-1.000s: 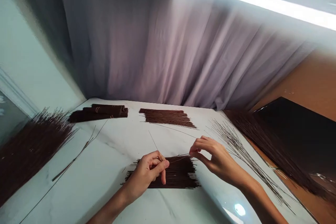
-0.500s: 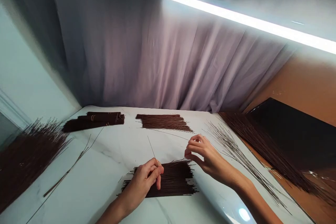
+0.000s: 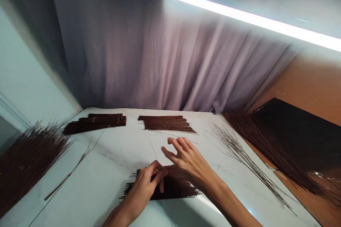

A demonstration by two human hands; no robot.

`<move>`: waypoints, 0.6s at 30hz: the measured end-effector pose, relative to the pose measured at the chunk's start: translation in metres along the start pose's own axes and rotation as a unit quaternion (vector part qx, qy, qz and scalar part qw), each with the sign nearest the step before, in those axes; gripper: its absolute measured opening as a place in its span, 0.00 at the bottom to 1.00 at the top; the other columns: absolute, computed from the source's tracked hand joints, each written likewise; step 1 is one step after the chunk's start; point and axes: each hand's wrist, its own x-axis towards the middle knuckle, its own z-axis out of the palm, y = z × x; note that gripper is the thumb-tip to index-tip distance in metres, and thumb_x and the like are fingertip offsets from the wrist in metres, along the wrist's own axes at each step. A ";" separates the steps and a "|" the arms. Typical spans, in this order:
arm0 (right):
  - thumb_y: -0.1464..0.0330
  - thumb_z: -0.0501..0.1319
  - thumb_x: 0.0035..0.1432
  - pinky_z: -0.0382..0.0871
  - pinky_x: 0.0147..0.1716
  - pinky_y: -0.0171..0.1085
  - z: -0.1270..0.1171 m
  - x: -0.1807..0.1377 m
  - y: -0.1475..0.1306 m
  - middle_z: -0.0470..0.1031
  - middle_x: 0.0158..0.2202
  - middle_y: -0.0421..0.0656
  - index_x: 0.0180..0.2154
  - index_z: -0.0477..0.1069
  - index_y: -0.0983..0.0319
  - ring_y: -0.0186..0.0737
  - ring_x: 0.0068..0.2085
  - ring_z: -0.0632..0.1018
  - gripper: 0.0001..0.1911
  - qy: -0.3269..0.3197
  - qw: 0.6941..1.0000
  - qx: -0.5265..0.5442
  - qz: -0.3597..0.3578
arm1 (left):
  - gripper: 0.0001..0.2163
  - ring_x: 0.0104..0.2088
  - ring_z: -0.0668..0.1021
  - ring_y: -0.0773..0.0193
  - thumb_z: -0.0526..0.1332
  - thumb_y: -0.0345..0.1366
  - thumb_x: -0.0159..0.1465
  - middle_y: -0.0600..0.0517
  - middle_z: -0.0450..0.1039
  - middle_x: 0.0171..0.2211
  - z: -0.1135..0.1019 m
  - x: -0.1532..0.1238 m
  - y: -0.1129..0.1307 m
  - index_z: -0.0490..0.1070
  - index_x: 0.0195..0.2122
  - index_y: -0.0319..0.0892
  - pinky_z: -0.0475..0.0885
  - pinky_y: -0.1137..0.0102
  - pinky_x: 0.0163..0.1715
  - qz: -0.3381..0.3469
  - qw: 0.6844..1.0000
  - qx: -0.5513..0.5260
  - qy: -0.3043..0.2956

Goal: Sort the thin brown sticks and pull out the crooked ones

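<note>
My left hand [image 3: 146, 182] is closed in a pinch around a thin dark strand [image 3: 153, 150], whose free end sticks up and away from me. Under that hand lies a flat mat of dark brown strands [image 3: 174, 186], with uneven ends showing at both sides. My right hand [image 3: 185, 158] hovers over the mat's far right part, its fingers spread and curved, with nothing visible between them. Part of the mat is hidden by both hands. A loose strand [image 3: 176, 135] lies on the table beyond them.
At the back are a second strand mat [image 3: 166, 123] and dark rolled bundles [image 3: 103, 120]. A thick strand pile [image 3: 29, 163] fills the left edge. Thin loose strands [image 3: 70, 172] lie nearby; a fanned bunch [image 3: 247, 159] and a long dark bundle [image 3: 269, 149] are on the right.
My right hand has moved left from the mat's far right corner, and its fingers have spread from a pinch. My left hand stays almost in place, still pinching the strand.
</note>
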 end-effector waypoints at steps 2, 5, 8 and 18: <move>0.75 0.57 0.68 0.69 0.41 0.43 0.003 -0.003 0.002 0.74 0.46 0.51 0.50 0.73 0.62 0.46 0.41 0.73 0.11 0.014 1.000 -0.013 0.015 | 0.15 0.29 0.73 0.61 0.54 0.47 0.72 0.58 0.71 0.21 -0.003 0.001 0.001 0.65 0.30 0.46 0.62 0.69 0.36 -0.005 1.000 0.012 0.013; 0.75 0.55 0.69 0.68 0.43 0.43 0.005 -0.003 0.003 0.73 0.52 0.49 0.61 0.66 0.56 0.44 0.42 0.73 0.21 0.014 1.000 -0.005 0.002 | 0.15 0.29 0.74 0.60 0.54 0.47 0.72 0.58 0.71 0.21 -0.006 0.001 0.001 0.65 0.30 0.46 0.63 0.69 0.37 0.002 1.000 0.006 0.002; 0.70 0.58 0.69 0.68 0.49 0.45 0.010 0.002 0.003 0.71 0.57 0.48 0.62 0.64 0.57 0.47 0.48 0.72 0.22 -0.003 0.999 -0.014 -0.030 | 0.15 0.30 0.74 0.60 0.55 0.47 0.72 0.57 0.72 0.21 -0.006 0.002 0.001 0.64 0.30 0.46 0.63 0.69 0.39 0.008 1.000 0.002 -0.004; 0.77 0.62 0.62 0.65 0.52 0.48 0.037 -0.033 0.011 0.74 0.51 0.45 0.42 0.72 0.60 0.48 0.49 0.72 0.09 -0.027 0.999 0.019 0.040 | 0.17 0.26 0.66 0.63 0.53 0.50 0.72 0.57 0.72 0.21 -0.012 0.008 -0.008 0.67 0.31 0.45 0.56 0.69 0.30 -0.016 0.999 0.031 0.020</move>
